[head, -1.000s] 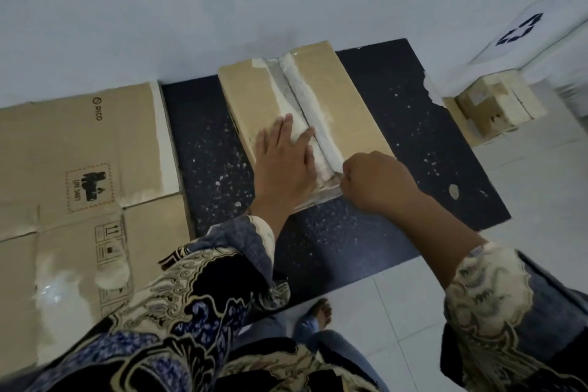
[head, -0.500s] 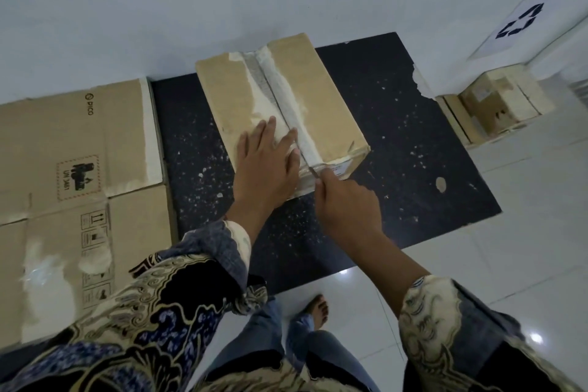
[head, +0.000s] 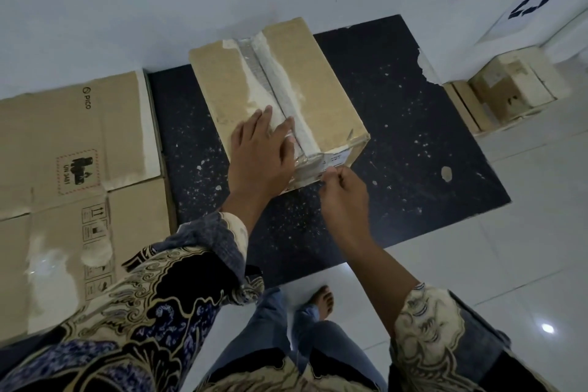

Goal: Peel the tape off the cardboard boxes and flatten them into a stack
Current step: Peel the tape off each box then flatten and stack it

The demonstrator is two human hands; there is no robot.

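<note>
Bare foot on white floor tiles nearest, jeans and patterned sleeves below. Right hand at the box's near face, thumb and fingers pinched on the clear tape end beside a white label. Left hand lies flat, fingers straight, pressing the top of the cardboard box at its near edge, partly covering the tape seam. Box sits on a black speckled mat, toward its far left corner. Flattened cardboard stack lies on the floor touching the mat's left edge. Small taped box off the mat's far right corner, recycle sign behind it. Versus half a second ago: right hand has shifted right along the near face, and the fingers now pinch the tape; left hand unchanged.
</note>
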